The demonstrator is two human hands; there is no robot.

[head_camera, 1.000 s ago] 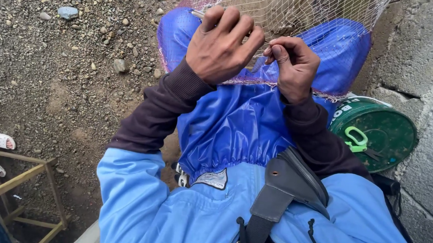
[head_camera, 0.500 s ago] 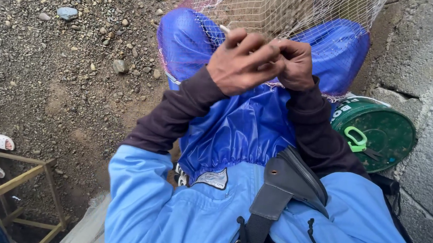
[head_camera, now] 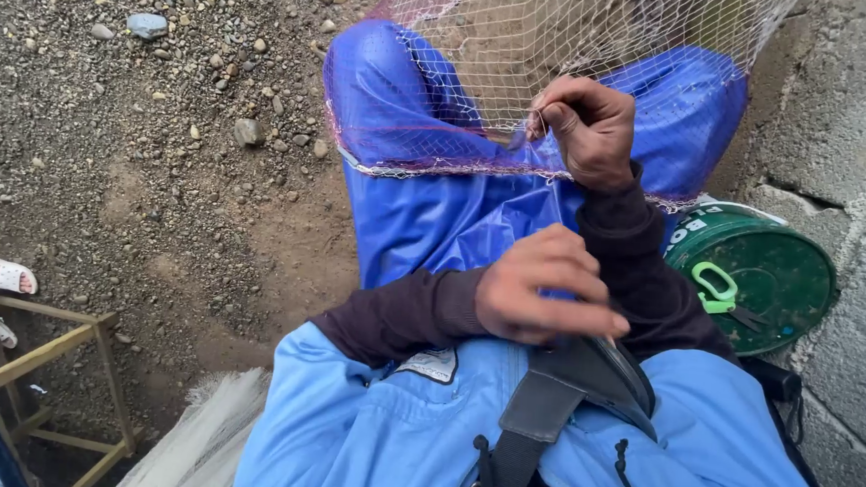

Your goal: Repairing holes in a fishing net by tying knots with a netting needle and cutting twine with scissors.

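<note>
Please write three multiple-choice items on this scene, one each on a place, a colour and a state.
1. Where is the green bucket lid?
A. on the person's right, by the concrete wall
B. on the wooden frame
C. under the net

2. What colour are the trousers under the net?
A. red
B. blue
C. grey

3. What is the right hand doing?
A. lying flat on the gravel
B. pinching the net's mesh
C. holding the lid

Answers: 1 A, it lies beside the wall; 2 B, shiny blue fabric shows; 3 B, fingertips close on mesh, while the left hand is at the chest strap.
</note>
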